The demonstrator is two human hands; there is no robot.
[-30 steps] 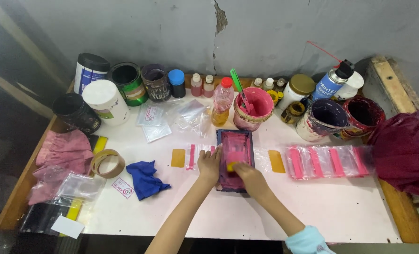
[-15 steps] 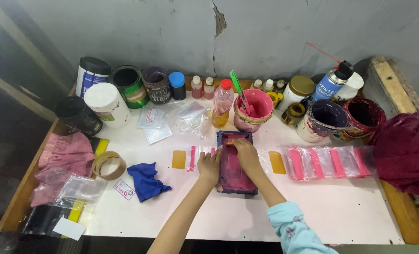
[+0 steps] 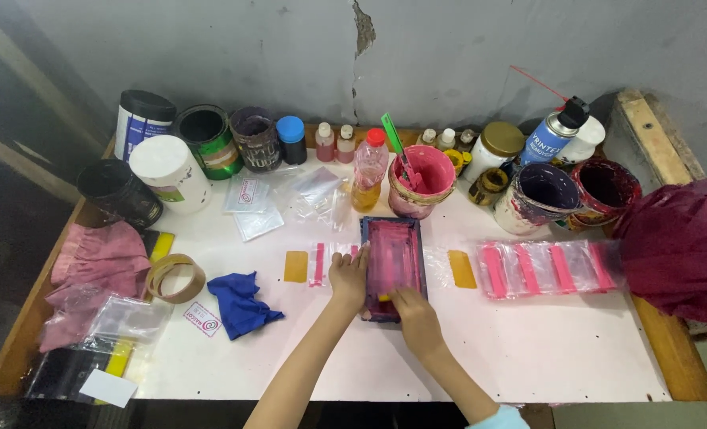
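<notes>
A small dark-framed printing screen (image 3: 394,262) smeared with pink ink lies flat at the middle of the white table (image 3: 528,349). My left hand (image 3: 348,276) presses on the frame's left edge. My right hand (image 3: 415,310) sits at the near end of the screen, closed on a small yellow squeegee (image 3: 384,298) that is mostly hidden under the fingers. A clear bag with a pink stripe (image 3: 318,264) pokes out from under the screen on the left.
Printed clear bags with pink stripes (image 3: 542,268) lie to the right, a yellow pad (image 3: 462,268) beside the screen. A pink ink pot with a green stick (image 3: 421,181), cans, bottles and a spray can (image 3: 554,133) line the back. Blue cloth (image 3: 240,303), tape roll (image 3: 175,277), pink rags (image 3: 91,266) at left.
My right hand went from the near end of the screen up to its far end, then came back down to the near end. My left hand stayed on the frame.
</notes>
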